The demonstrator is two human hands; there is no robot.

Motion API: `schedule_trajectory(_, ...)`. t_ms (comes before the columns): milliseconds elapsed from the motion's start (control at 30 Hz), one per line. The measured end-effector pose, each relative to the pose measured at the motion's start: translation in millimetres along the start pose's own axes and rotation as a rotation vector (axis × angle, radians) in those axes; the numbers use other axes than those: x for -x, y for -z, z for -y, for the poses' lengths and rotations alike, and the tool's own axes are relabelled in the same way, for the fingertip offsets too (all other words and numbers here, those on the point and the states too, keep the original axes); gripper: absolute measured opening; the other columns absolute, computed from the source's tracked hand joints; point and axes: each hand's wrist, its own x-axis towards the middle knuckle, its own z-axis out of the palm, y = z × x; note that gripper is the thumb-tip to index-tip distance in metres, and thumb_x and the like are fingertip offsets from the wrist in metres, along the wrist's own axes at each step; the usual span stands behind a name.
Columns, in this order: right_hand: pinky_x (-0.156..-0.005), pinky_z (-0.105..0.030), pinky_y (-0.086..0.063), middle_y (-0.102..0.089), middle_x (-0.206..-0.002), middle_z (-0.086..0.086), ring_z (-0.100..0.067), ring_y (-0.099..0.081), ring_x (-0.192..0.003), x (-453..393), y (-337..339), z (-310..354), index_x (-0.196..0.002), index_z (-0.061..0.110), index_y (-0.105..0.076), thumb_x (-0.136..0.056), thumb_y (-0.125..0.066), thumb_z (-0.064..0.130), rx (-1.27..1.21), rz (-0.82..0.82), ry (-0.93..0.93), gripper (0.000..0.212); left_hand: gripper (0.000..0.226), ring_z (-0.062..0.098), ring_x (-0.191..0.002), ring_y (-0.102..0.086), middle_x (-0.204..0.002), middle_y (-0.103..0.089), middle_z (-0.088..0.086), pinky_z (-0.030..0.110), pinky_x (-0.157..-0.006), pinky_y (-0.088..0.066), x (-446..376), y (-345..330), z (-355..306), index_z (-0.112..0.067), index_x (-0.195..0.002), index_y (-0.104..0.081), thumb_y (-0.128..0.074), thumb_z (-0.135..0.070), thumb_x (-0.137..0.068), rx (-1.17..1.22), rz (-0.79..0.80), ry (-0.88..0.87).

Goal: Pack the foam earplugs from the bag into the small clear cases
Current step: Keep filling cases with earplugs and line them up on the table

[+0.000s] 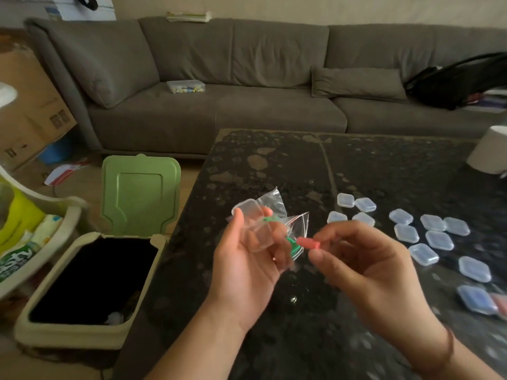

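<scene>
My left hand [244,259] is raised over the dark table [274,165] and holds an open small clear case [253,226] together with a crumpled clear plastic bag [285,215]. A green earplug [291,242] shows inside the bag. My right hand [365,267] pinches a pink foam earplug [308,243] between thumb and forefinger, right beside the bag's mouth. Several closed clear cases [436,239] lie scattered on the table to the right; one at the far right [477,299] looks bluish inside.
An open bin [90,281] with a raised green lid [140,193] stands left of the table. A grey sofa [247,78] runs behind. A white cylinder [491,152] sits at the table's far right corner. Cardboard boxes [30,111] stand at the left.
</scene>
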Motion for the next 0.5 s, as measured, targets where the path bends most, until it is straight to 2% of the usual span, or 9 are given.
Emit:
schedule_trajectory(67,-0.047,-0.033,-0.046,-0.067,-0.074,0.0,-0.023,-0.053,-0.052,-3.7,9.7,-6.8,-0.083,0.03,-0.068,-0.077,-0.081,0.027,0.107,-0.028,-0.015,0.014,0.04,0.02,-0.064,-0.047,-0.069,-0.057,0.005,0.034,-0.066,-0.035,-5.3,2.6,-9.6,-0.016,-0.088,-0.066,-0.047,-0.052,-0.089,-0.021,-0.063,-0.08)
schedule_trajectory(133,-0.049,-0.023,-0.046,-0.067,-0.075,0.006,-0.009,-0.053,-0.051,-9.2,18.2,-19.6,-0.08,0.032,-0.067,-0.077,-0.081,0.015,0.257,-0.029,-0.091,0.023,0.04,0.018,-0.058,-0.04,-0.067,-0.053,0.004,0.034,-0.064,-0.033,-11.0,6.8,-20.9,-0.016,-0.088,-0.063,-0.044,-0.052,-0.093,-0.037,-0.119,-0.126)
schedule_trajectory(200,-0.05,-0.013,-0.043,-0.068,-0.078,0.014,-0.005,-0.056,-0.052,-15.1,18.1,-34.0,-0.079,0.035,-0.066,-0.078,-0.08,0.012,0.402,0.004,-0.198,0.027,0.043,0.017,-0.056,-0.039,-0.067,-0.051,0.004,0.033,-0.065,-0.035,-14.2,11.0,-26.6,-0.016,-0.088,-0.061,-0.039,-0.052,-0.099,-0.027,-0.148,-0.122)
schedule_trajectory(267,-0.051,-0.013,-0.044,-0.067,-0.08,0.019,-0.002,-0.058,-0.057,-19.2,11.1,-45.0,-0.086,0.039,-0.065,-0.08,-0.079,0.018,0.521,0.057,-0.243,0.027,0.044,0.017,-0.057,-0.039,-0.067,-0.051,0.005,0.032,-0.065,-0.034,-15.2,12.3,-26.5,-0.016,-0.089,-0.061,-0.039,-0.051,-0.1,-0.026,-0.175,-0.098)
schedule_trajectory(433,-0.055,-0.012,-0.043,-0.058,-0.1,0.028,0.003,-0.057,-0.063,-20.9,-5.7,-52.5,-0.104,0.044,-0.065,-0.083,-0.071,0.033,0.796,0.165,-0.083,0.025,0.043,0.018,-0.057,-0.043,-0.069,-0.052,0.007,0.035,-0.066,-0.038,-16.3,10.3,-22.2,-0.013,-0.097,-0.06,-0.04,-0.051,-0.1,-0.118,-0.174,-0.053)
schedule_trajectory(500,-0.055,-0.012,-0.042,-0.054,-0.109,0.028,0.001,-0.058,-0.065,-18.6,-9.0,-53.9,-0.111,0.045,-0.062,-0.085,-0.067,0.037,0.913,0.208,-0.02,0.027,0.043,0.019,-0.057,-0.043,-0.068,-0.052,0.008,0.036,-0.067,-0.037,-15.3,10.4,-22.0,-0.012,-0.096,-0.061,-0.04,-0.05,-0.099,-0.13,-0.14,-0.048)
